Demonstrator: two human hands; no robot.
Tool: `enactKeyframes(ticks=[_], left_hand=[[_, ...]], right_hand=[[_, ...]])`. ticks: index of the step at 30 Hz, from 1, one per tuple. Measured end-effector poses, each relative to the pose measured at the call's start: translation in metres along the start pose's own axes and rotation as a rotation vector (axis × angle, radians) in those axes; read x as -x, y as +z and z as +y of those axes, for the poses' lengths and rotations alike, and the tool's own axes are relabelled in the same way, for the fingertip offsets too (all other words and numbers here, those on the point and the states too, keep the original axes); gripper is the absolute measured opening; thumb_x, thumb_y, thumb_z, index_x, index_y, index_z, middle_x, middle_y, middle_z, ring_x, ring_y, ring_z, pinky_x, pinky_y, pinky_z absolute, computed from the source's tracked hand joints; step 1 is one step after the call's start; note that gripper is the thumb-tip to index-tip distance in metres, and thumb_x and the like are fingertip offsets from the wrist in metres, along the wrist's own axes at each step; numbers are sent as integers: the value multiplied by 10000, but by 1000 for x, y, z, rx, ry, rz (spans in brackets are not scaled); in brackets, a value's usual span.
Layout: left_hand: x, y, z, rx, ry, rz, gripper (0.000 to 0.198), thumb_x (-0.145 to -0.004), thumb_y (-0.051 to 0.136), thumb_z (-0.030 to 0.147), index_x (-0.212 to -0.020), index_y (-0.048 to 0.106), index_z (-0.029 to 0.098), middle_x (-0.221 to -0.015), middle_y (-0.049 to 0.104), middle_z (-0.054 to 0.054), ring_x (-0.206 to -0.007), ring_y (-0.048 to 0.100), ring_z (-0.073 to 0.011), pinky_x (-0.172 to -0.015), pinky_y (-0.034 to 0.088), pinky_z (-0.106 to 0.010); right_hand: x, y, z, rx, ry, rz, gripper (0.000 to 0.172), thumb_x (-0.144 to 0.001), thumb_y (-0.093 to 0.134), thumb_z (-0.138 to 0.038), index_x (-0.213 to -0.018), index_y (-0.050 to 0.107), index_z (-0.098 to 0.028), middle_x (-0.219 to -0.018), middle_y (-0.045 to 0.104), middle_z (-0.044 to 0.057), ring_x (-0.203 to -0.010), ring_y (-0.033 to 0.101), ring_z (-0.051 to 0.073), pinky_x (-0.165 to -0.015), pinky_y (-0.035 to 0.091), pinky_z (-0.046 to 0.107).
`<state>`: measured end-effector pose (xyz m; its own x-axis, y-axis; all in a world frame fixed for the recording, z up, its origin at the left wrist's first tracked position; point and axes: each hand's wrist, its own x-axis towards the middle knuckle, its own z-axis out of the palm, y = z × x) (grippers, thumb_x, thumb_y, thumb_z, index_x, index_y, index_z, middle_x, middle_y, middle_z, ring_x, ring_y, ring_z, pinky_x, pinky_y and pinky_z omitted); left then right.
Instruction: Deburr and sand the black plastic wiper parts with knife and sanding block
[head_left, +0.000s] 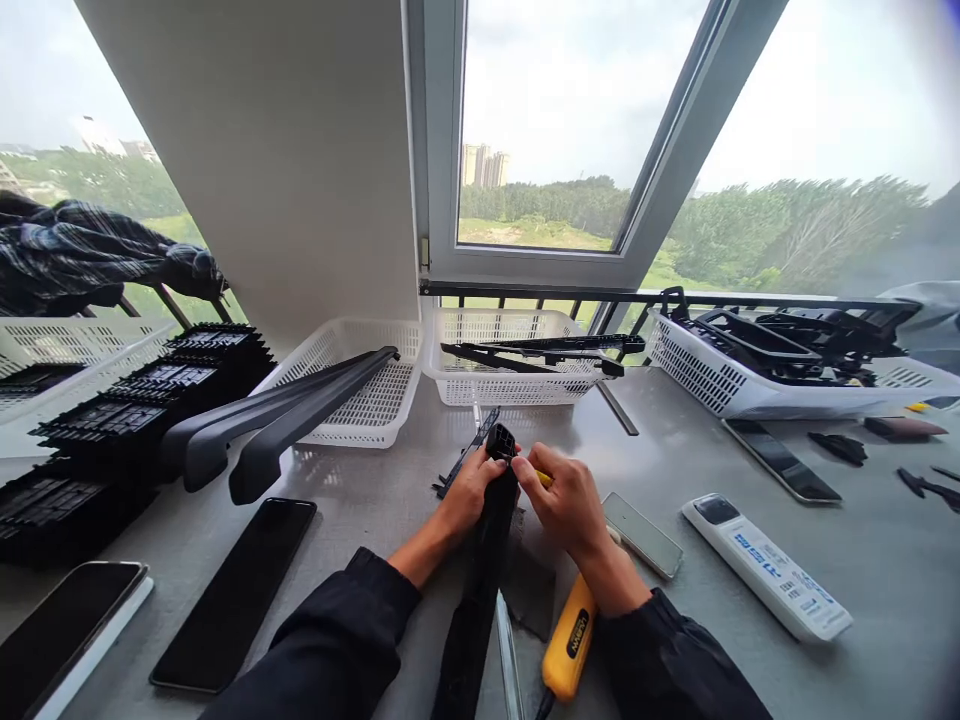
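Observation:
In the middle of the head view, my left hand (pixel 471 488) is closed round a long black plastic strip (pixel 480 590), near its hollow, ribbed end. The strip slants down toward me to the lower edge. My right hand (pixel 564 497) grips a small tool with a yellow handle (pixel 543 479) against that end; its tip is too small to make out. Under my right forearm lies a yellow corded tool (pixel 571 640) with a black label. A thin black plastic part (pixel 469 458) rests just beyond my left hand.
Grey trim pieces (pixel 300 420) lean on a white basket (pixel 360 435). Another basket (pixel 502 390) holds thin black strips; a right-hand basket (pixel 757 392) holds black frames. Stacked black parts (pixel 150 410) stand left. Phones (pixel 236 590) and a white power strip (pixel 769 565) lie about.

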<state>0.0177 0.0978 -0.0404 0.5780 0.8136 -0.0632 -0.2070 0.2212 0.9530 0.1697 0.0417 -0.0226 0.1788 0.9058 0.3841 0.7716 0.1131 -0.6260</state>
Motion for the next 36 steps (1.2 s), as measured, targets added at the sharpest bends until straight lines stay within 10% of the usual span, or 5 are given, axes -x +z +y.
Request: enactKeyframes(ticks=[19,31,36], left_hand=[[6,-10,-7,41,58,142,656,-842,728,641,-1269,699,143,-1248,718,-134,-1186,663,-312,-1020,517,-379],[19,-13,-9,-69,103,334,583,-802,801,616,-1192,752,186,-1282,735,-144,-1310,634,-373,-1119,480,-406],[48,-22,-14,-37,135,462,635,-736,812,694,-1153,781,216,-903,758,-88,-1044,735,-355,-899,581,-412]], right_hand=[[-1,12,2,-74,48,-73,310,-959,539,-523,-824,581,-247,-695,679,-3,-630,632,198,-633,354,293],[7,25,1,-120,30,-191,264,-851,578,-328,-1105,614,-264,-825,710,-16,-728,700,217,-703,446,295],[8,39,14,-57,17,-173,197,-865,565,-333,-1042,621,-269,-815,715,-2,-780,708,241,-738,462,314]])
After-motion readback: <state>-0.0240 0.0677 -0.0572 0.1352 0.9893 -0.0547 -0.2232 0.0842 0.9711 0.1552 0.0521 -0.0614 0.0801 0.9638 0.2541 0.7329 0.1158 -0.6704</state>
